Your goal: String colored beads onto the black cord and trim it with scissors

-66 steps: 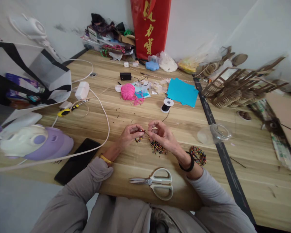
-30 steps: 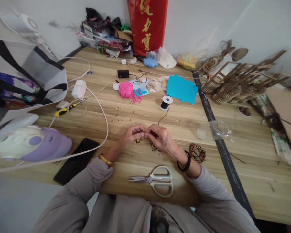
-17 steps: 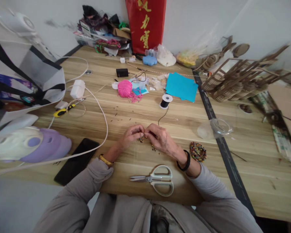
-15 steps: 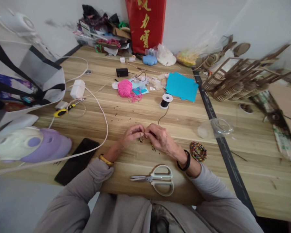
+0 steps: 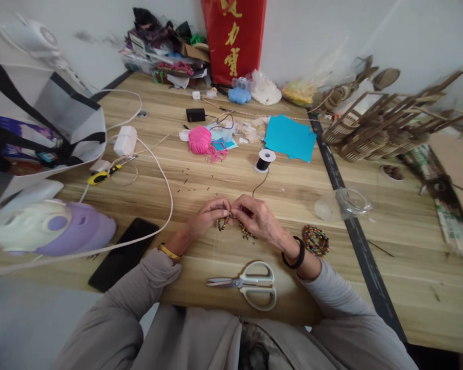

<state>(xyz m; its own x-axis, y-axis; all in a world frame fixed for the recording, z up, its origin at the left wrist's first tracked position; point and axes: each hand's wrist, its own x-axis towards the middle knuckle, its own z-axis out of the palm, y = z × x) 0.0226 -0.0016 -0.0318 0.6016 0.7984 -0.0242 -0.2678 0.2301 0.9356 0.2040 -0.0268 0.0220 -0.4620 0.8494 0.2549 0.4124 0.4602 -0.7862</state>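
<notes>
My left hand [image 5: 211, 215] and my right hand [image 5: 253, 216] meet over the table, thumbs and fingers pinched closed on a string of small coloured beads [image 5: 223, 223]. Part of the beads hangs below my left fingers; more show under my right palm. The exact pinch point is too small to make out. A white spool of black cord [image 5: 264, 161] stands beyond my right hand, its loose end running toward that hand. Nearer my body lie scissors [image 5: 241, 283] with pale handles, blades pointing left. A coiled beaded bracelet [image 5: 315, 241] rests right of my right wrist.
Pink yarn [image 5: 200, 140] and blue sheets [image 5: 290, 137] lie farther back. A black phone [image 5: 123, 254], a white cable [image 5: 170, 192] and a yellow cutter [image 5: 99, 177] are on the left. A clear plastic bag [image 5: 343, 203] and wooden models [image 5: 374, 131] are on the right.
More of the bead string shows below both hands now. The hands stay together in nearly the same place, and the view has shifted slightly.
</notes>
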